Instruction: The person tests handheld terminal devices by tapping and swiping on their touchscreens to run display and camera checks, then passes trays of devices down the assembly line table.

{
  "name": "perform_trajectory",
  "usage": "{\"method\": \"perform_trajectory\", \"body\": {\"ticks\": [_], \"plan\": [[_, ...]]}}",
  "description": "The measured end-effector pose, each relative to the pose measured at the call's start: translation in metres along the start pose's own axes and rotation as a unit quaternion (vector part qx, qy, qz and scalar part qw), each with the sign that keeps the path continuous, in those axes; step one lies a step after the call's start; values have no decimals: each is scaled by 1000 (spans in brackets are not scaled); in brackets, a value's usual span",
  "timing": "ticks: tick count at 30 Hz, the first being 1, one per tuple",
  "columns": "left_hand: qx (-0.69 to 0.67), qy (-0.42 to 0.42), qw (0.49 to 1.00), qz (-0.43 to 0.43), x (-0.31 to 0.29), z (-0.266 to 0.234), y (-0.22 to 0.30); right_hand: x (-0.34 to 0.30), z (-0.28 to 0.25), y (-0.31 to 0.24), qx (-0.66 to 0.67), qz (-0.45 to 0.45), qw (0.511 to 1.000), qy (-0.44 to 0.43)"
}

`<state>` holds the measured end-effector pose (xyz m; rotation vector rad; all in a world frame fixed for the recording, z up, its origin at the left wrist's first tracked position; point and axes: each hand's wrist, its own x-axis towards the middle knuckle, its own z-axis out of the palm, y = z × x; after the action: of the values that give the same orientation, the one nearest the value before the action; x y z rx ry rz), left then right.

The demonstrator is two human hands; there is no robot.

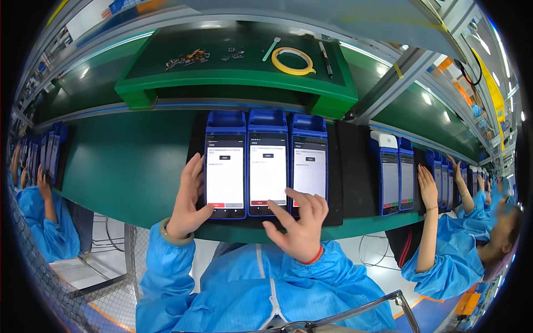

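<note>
Three blue handheld payment terminals lie side by side in front of me, their screens lit white: a left terminal [225,183], a middle terminal [268,177] and a right terminal [310,172]. My left hand [187,202] rests along the left terminal's outer edge, fingers stretched and thumb at the lower left corner of its screen. Over the lower ends of the other two hovers my right hand [300,225], fingers spread. Its index fingertip is at the red button low on the middle screen, and another finger overlaps the right screen's lower part. Neither hand grasps anything.
A black mat [355,166] lies under the terminals on the green bench. Behind stands a green raised shelf [233,80] with yellow tape [292,61], a pen [325,59], a pale green tool [271,49] and small parts [189,59]. Co-workers handle similar terminals [390,175] on both sides.
</note>
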<state>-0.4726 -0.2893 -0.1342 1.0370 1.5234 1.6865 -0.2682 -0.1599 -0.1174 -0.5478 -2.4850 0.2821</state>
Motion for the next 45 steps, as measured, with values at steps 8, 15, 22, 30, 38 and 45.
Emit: {"method": "perform_trajectory", "body": {"ticks": [8,15,22,30,38,45], "plan": [[49,15,999,-13,-1,1,-1,-26,-9,40,50,104,987,114],[54,1,999,-6,-1,1,-1,-35,-6,44,73,118,980,140],[53,-2,999,-1,-1,2,0,-39,0,47,76,115,979,148],[42,-15,999,6,0,-1,0,-41,0,47,55,88,983,151],[33,-11,999,9,-2,1,1,-40,-5,46,21,40,995,94],[34,-16,999,10,-1,1,2,-29,-6,32,-5,-17,998,57]]}}
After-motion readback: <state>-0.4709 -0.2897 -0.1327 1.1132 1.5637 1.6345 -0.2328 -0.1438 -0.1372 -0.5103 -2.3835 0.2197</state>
